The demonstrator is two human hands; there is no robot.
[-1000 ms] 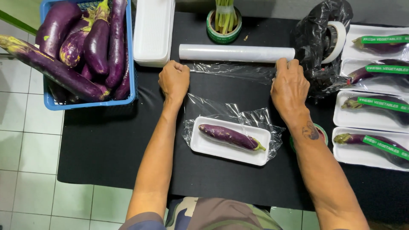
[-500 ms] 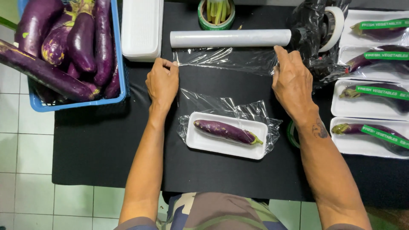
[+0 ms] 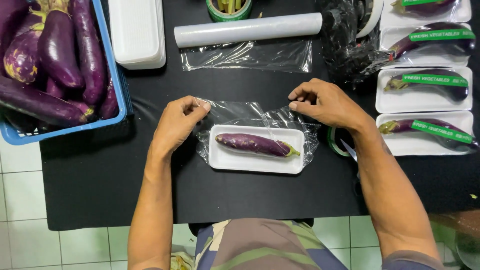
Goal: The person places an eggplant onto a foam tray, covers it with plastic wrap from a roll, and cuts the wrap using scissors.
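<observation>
left hand point(image 3: 176, 122) pinches the near-left corner of a loose film point(image 3: 250, 112) sheet between thumb and forefinger; right hand point(image 3: 325, 102) pinches the opposite corner the same way, fingers pressed together on the plastic. the film lies under and behind a white tray point(image 3: 225, 157), crumpled at both ends. one eggplant point(image 3: 255, 144) lies lengthwise in the tray, stem to the right. tray sits mid-mat point(image 3: 260, 195), directly before the person.

step in hand, by judgement: wrapping, with the sheet cut free of the roll point(image 3: 247, 30), which lies well apart at the far edge. film is not yet over the eggplant.

next move calls for both corners to be drawn evenly over the tray toward the person, kept taut so no creases set, then tucked beneath.

surroundings: blue basket point(image 3: 112, 70) of eggplants at left, stack of spare trays point(image 3: 137, 32) beside it, four finished packs point(image 3: 425, 90) with green bands at right.
</observation>
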